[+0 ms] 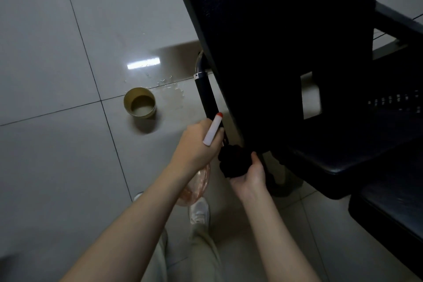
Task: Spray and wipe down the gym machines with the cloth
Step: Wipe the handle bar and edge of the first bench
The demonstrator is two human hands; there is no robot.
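Beside the handle (207,96), left grip (196,147) clasps spray bottle (213,129); right grip (250,175) cups cloth (232,162).

Bottle (197,182) and cloth (232,163) at the handle (206,96)
Left hand (194,145) grips the bottle below the handle, right hand (250,175) holds the cloth at its lower end; a cup (140,103) stands left of the handle.
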